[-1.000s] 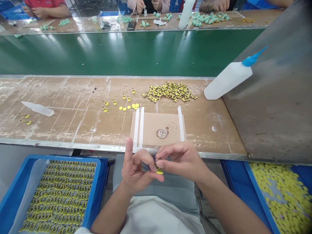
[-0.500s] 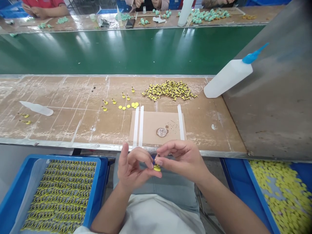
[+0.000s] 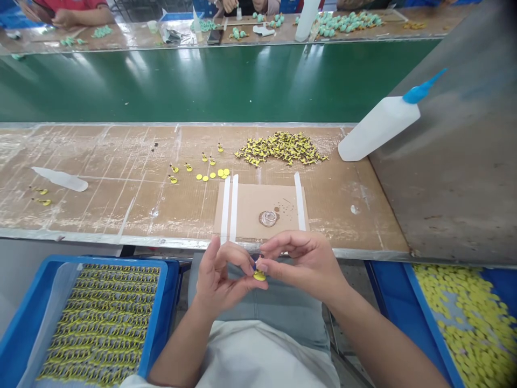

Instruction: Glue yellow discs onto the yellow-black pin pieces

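Note:
My left hand (image 3: 223, 275) and my right hand (image 3: 301, 264) meet above my lap, just off the bench edge. Between their fingertips is a small yellow disc part (image 3: 259, 276) with a thin dark piece at its top, partly hidden by my fingers. Both hands pinch it. Beyond them lies a cardboard sheet (image 3: 246, 210) between white strips, with a glue puddle in a clear ring (image 3: 268, 218). A heap of yellow-and-black parts (image 3: 281, 149) and a few loose yellow discs (image 3: 212, 175) sit farther away.
A blue tray of rows of yellow-and-black parts (image 3: 100, 318) stands at lower left, and a blue bin of yellow discs (image 3: 464, 328) at lower right. A white glue bottle with a blue nozzle (image 3: 379, 126) lies on the bench's right. Co-workers' hands (image 3: 63, 17) work across a green belt (image 3: 202, 81).
My hands have shifted slightly and now hold the yellow part a little higher and closer together. The view has tilted slightly, and the bench sits a bit higher in the frame.

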`<act>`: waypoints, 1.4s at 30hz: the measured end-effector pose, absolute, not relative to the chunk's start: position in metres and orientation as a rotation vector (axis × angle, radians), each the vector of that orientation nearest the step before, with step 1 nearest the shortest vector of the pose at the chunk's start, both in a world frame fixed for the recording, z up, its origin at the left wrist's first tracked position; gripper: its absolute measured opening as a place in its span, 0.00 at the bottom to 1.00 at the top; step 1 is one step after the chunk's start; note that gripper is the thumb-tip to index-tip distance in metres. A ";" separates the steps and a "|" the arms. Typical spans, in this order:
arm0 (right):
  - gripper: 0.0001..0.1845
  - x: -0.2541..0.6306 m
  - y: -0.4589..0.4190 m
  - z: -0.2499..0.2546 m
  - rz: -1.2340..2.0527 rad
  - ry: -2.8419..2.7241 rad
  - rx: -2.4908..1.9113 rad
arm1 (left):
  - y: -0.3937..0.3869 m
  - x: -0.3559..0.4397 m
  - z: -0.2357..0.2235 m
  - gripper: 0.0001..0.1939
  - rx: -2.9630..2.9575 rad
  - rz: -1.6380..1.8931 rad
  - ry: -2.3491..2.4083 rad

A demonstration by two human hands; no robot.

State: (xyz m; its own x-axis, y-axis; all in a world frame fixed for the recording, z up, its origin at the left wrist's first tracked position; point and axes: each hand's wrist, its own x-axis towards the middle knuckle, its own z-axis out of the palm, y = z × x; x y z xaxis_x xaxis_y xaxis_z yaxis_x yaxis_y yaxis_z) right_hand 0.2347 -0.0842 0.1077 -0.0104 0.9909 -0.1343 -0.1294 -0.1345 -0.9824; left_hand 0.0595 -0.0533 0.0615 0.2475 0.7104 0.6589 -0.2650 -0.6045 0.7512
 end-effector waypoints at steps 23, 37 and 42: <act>0.12 0.235 -0.087 0.109 1.317 -1.098 -1.223 | -0.056 0.059 0.067 0.53 1.786 1.465 0.404; 0.11 0.238 -0.090 0.103 1.285 -1.175 -1.150 | -0.059 0.056 0.065 0.55 1.730 1.567 0.482; 0.08 0.245 -0.091 0.097 1.326 -1.296 -1.045 | -0.065 0.051 0.061 0.56 1.664 1.548 0.497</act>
State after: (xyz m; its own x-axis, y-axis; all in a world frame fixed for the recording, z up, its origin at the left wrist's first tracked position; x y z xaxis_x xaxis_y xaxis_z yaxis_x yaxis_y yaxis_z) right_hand 0.2448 -0.0910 0.0967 -0.1609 0.9858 0.0488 -0.0714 0.0377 -0.9967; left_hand 0.0507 -0.0654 0.0606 0.1767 0.7419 0.6468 -0.2271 -0.6087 0.7602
